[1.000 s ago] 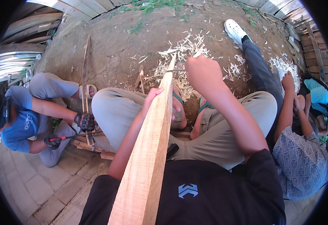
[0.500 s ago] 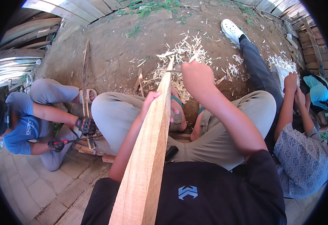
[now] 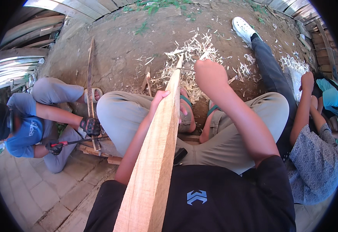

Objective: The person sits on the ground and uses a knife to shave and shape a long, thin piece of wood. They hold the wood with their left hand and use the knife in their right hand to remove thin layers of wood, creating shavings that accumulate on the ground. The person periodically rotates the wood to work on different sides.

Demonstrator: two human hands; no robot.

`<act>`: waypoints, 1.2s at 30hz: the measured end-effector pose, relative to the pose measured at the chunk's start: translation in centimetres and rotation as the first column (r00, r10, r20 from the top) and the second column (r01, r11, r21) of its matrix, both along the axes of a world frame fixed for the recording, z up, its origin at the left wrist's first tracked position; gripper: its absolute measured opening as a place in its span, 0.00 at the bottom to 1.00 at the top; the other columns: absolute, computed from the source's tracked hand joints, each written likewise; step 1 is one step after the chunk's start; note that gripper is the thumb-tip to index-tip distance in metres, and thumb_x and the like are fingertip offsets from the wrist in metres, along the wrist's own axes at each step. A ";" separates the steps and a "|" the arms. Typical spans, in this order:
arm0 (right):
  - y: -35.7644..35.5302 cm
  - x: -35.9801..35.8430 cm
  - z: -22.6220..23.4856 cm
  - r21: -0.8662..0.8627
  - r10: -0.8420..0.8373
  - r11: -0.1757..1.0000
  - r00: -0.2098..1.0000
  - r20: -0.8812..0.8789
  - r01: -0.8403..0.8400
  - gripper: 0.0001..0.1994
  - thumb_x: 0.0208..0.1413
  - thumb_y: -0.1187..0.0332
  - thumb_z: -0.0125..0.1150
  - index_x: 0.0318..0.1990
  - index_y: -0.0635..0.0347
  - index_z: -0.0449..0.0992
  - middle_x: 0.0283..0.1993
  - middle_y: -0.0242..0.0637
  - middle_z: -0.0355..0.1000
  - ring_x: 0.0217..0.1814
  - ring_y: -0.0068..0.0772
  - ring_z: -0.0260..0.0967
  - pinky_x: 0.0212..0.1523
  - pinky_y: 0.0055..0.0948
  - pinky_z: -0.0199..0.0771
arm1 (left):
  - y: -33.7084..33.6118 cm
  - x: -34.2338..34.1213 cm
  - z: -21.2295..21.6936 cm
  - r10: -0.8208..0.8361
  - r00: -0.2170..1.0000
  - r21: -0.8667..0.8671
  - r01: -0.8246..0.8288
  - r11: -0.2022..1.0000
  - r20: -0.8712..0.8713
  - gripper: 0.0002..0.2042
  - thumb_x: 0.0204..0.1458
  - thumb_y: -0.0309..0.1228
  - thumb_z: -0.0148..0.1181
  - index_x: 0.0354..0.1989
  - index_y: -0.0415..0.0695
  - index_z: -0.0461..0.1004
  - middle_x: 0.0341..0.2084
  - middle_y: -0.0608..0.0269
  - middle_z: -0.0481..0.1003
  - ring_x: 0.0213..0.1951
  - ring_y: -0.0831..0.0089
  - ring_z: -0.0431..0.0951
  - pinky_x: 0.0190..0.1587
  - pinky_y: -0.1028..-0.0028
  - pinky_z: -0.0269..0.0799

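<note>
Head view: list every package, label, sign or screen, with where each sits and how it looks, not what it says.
No packages, signs or screens in view.
Chest emblem: on the person's own black shirt, bottom centre; small angular pale blue mark.
Shirt print: on the blue shirt of the person crouching at left; small white mark, too blurred to make out its shape.

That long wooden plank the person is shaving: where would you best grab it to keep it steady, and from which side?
Grip the long wooden plank about midway along its length, coming from the left, where the left hand already wraps its edge. It slopes from the person's chest down to the wood shavings on the ground, so a mid-length hold probably steadies it while leaving the far end free for the right hand working there.
</note>
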State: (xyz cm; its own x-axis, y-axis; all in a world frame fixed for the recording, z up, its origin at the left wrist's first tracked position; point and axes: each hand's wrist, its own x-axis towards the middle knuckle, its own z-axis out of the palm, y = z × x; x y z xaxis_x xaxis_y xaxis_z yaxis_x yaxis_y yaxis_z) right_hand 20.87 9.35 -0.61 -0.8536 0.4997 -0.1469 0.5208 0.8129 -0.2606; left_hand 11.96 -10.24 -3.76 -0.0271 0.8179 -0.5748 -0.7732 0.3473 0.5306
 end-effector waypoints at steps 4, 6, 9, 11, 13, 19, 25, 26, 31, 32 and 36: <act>-0.8 0.2 2.6 0.017 0.091 0.996 0.996 0.001 -0.091 0.04 0.49 0.75 0.58 0.31 0.62 0.79 0.32 0.47 0.77 0.36 0.46 0.79 0.35 0.38 0.80 | -0.8 -0.5 -0.4 0.006 0.999 0.035 -0.007 0.999 0.033 0.30 0.53 0.51 0.41 0.55 0.37 0.61 0.35 0.43 0.71 0.33 0.54 0.79 0.25 0.59 0.77; -1.3 0.3 2.6 0.028 0.098 0.995 0.995 0.028 -0.099 0.05 0.50 0.75 0.59 0.34 0.60 0.79 0.35 0.43 0.78 0.38 0.42 0.80 0.36 0.35 0.80 | -0.5 -0.2 -0.2 0.056 0.997 -0.024 -0.055 0.998 0.055 0.30 0.52 0.51 0.41 0.55 0.37 0.61 0.34 0.43 0.71 0.32 0.54 0.79 0.24 0.59 0.77; -1.2 -0.7 0.1 0.012 0.074 0.997 0.994 0.081 -0.075 0.05 0.49 0.75 0.60 0.33 0.60 0.80 0.35 0.43 0.78 0.38 0.41 0.80 0.36 0.34 0.80 | -0.8 -0.8 -1.2 -0.042 0.998 0.034 0.040 0.999 0.051 0.33 0.54 0.56 0.37 0.59 0.41 0.62 0.32 0.36 0.75 0.21 0.52 0.79 0.17 0.70 0.70; -1.5 -0.5 1.9 0.015 0.095 0.995 0.994 0.057 -0.096 0.04 0.49 0.74 0.60 0.32 0.60 0.80 0.35 0.43 0.78 0.37 0.41 0.80 0.36 0.34 0.81 | -0.6 -0.3 -0.6 0.018 0.999 -0.018 -0.018 1.000 0.027 0.33 0.54 0.56 0.37 0.59 0.42 0.62 0.33 0.36 0.75 0.22 0.52 0.79 0.17 0.70 0.70; -1.5 -0.5 1.5 0.020 0.086 0.996 0.996 0.027 -0.087 0.04 0.49 0.74 0.60 0.32 0.60 0.80 0.35 0.43 0.78 0.37 0.41 0.80 0.35 0.34 0.81 | -0.5 -0.1 -0.3 0.049 0.999 -0.044 -0.048 0.998 0.012 0.33 0.54 0.56 0.36 0.60 0.43 0.62 0.33 0.35 0.75 0.22 0.52 0.79 0.17 0.70 0.70; -1.0 -1.6 -1.1 0.033 0.053 0.998 0.996 0.070 -0.055 0.04 0.50 0.73 0.60 0.32 0.60 0.80 0.33 0.45 0.79 0.37 0.42 0.80 0.35 0.35 0.81 | -0.9 -0.7 -1.0 0.006 0.998 0.037 -0.008 0.999 0.060 0.32 0.54 0.54 0.38 0.59 0.42 0.61 0.34 0.38 0.73 0.26 0.52 0.79 0.19 0.66 0.73; 0.2 -0.2 0.5 -0.041 0.027 0.999 0.994 0.107 -0.022 0.04 0.50 0.74 0.59 0.32 0.61 0.79 0.33 0.46 0.78 0.37 0.45 0.80 0.36 0.37 0.81 | -0.4 -0.7 -0.3 -0.018 0.999 0.066 0.016 0.998 0.038 0.30 0.52 0.51 0.40 0.55 0.37 0.60 0.34 0.43 0.72 0.33 0.51 0.78 0.24 0.57 0.76; 0.3 0.0 0.8 -0.039 0.031 0.999 0.993 0.110 -0.027 0.04 0.50 0.74 0.59 0.32 0.61 0.79 0.33 0.46 0.78 0.37 0.46 0.80 0.36 0.38 0.81 | -0.6 -1.0 -0.5 -0.047 0.998 0.073 0.043 0.996 0.052 0.30 0.52 0.51 0.40 0.55 0.37 0.60 0.34 0.44 0.72 0.32 0.51 0.78 0.24 0.57 0.76; -1.0 1.5 2.9 -0.032 0.061 0.998 0.998 0.008 -0.061 0.04 0.50 0.73 0.58 0.29 0.62 0.78 0.30 0.48 0.77 0.34 0.50 0.79 0.35 0.43 0.79 | -0.6 -0.6 -0.1 0.032 0.998 -0.018 -0.031 0.999 0.055 0.31 0.53 0.53 0.38 0.56 0.39 0.61 0.33 0.41 0.73 0.29 0.52 0.78 0.22 0.62 0.74; -1.1 1.5 1.8 -0.013 0.058 0.998 0.998 -0.013 -0.058 0.04 0.50 0.73 0.57 0.29 0.62 0.78 0.30 0.48 0.77 0.34 0.49 0.79 0.35 0.42 0.79 | -0.2 -0.3 0.0 0.046 0.998 -0.038 -0.044 0.998 0.053 0.32 0.54 0.55 0.37 0.57 0.40 0.62 0.33 0.38 0.74 0.25 0.52 0.79 0.19 0.66 0.73; -1.6 1.1 2.3 -0.037 0.074 0.997 0.995 0.065 -0.072 0.04 0.49 0.76 0.56 0.29 0.62 0.78 0.30 0.47 0.77 0.34 0.47 0.79 0.33 0.40 0.79 | 0.0 -0.3 0.0 0.015 1.000 -0.003 -0.015 1.000 -0.017 0.34 0.55 0.58 0.36 0.58 0.41 0.63 0.32 0.35 0.75 0.23 0.52 0.79 0.16 0.71 0.70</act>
